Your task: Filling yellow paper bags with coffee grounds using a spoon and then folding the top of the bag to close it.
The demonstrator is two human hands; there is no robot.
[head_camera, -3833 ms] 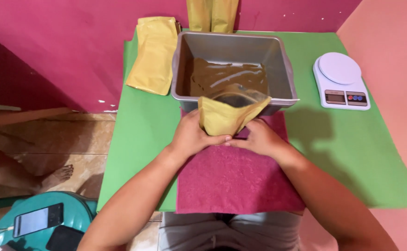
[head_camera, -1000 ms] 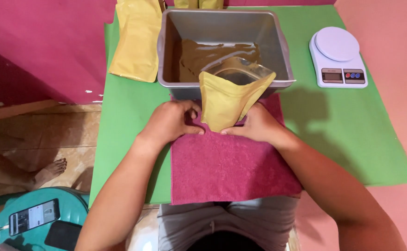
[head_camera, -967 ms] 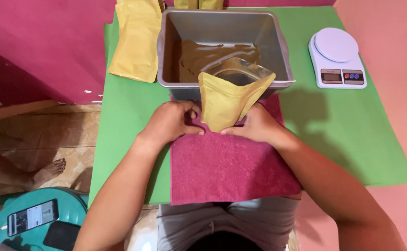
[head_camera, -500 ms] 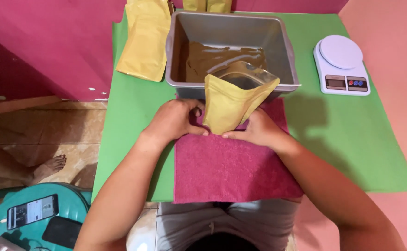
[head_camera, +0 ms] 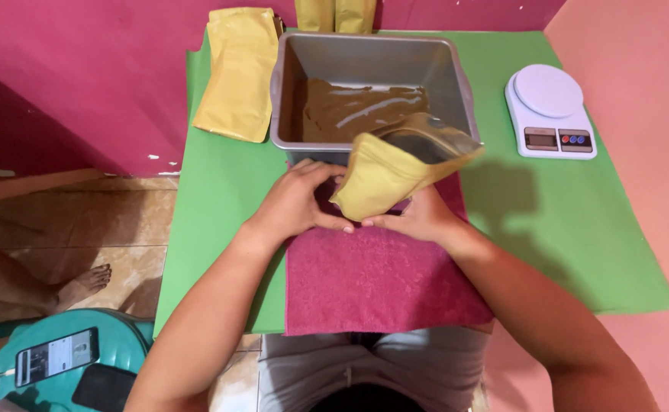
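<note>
Both hands close on the base of a yellow stand-up pouch (head_camera: 384,177) at frame centre: the left hand (head_camera: 298,202) curls around its lower left edge, the right hand (head_camera: 418,216) pinches the lower right corner. The pouch tilts rightward, its mouth gaping open. It sits on a fuzzy magenta towel (head_camera: 380,278) spread over a flat green table cover (head_camera: 220,198). Just behind stands a grey metal tub (head_camera: 372,53) holding brown powder. Flat yellow pouches (head_camera: 236,72) lie upper left; a white digital scale (head_camera: 549,111) sits upper right, against pink walls.
</note>
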